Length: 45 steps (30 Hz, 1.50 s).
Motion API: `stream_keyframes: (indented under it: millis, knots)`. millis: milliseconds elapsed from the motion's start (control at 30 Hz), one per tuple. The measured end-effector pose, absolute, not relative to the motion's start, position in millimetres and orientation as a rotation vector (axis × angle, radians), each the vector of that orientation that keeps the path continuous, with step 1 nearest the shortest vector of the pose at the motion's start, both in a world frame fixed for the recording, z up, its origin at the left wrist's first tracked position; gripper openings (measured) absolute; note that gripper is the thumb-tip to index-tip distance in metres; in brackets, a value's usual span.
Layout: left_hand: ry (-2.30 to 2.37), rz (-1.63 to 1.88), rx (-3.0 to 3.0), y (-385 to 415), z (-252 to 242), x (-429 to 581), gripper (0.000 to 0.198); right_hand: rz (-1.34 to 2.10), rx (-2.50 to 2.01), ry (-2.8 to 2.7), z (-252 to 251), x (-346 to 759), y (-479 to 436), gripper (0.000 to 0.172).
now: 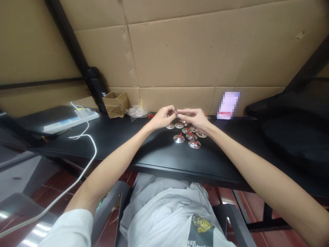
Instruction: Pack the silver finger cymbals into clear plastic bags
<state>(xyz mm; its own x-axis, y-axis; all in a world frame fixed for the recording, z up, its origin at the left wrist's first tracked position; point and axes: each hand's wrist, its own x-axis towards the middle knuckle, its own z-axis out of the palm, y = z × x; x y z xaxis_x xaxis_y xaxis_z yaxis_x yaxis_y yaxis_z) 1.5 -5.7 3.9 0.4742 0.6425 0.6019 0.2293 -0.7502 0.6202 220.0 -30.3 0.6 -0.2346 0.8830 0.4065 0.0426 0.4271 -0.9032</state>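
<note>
Both my hands meet above the far part of a black table (159,154). My left hand (162,117) and my right hand (193,116) each pinch a small piece (177,112) between their fingertips; it is too small to name. Just below and in front of the hands lie several small shiny metal discs (189,136) with red bits in their middles, clustered on the table. More red bits (151,116) lie to the left of my left hand.
A small cardboard box (115,104) and a crumpled clear plastic bag (138,111) sit at the back left. A white power strip (70,120) with a white cable (87,137) lies on the left. Cardboard sheets form the wall behind. A black bag (290,130) fills the right.
</note>
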Motion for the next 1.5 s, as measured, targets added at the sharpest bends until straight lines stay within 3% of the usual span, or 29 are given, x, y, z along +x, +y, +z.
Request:
stream_keyframes:
  millis: [233, 433, 567, 767, 933, 1167, 1267, 1400, 1500]
  knots:
    - [0.777, 1.175, 2.21, -2, -1, 7, 0.023, 0.889, -0.833, -1.555, 2, 220, -25, 0.043]
    - [0.933, 1.196, 2.14, 12, -14, 2, 0.03, 0.379, -0.927, -1.788, 6, 227, -19, 0.024]
    - [0.812, 1.2, 2.341, 6, -13, 2, 0.034, 0.291, -0.893, -1.922, 7, 229, -20, 0.023]
    - [0.895, 1.128, 2.452, -6, -8, 9, 0.023, 0.203, -0.832, -1.983, 9, 229, -18, 0.021]
    - [0.964, 1.201, 2.462, 6, -16, 1, 0.034, 0.079, -1.054, -1.852, 7, 250, -2, 0.015]
    - [1.42, 0.939, 2.528, 40, -29, -35, 0.024, -0.044, -1.471, -1.929, -18, 289, 26, 0.013]
    - [1.697, 0.608, 2.472, 33, -21, -42, 0.035, -0.013, -1.591, -1.948, -24, 295, 31, 0.027]
    - [1.878, 0.238, 2.378, 17, -7, -41, 0.062, -0.065, -1.77, -2.011, -27, 303, 34, 0.082]
    - [1.87, 0.249, 2.354, 13, -4, -40, 0.075, -0.012, -1.906, -2.043, -29, 311, 37, 0.104]
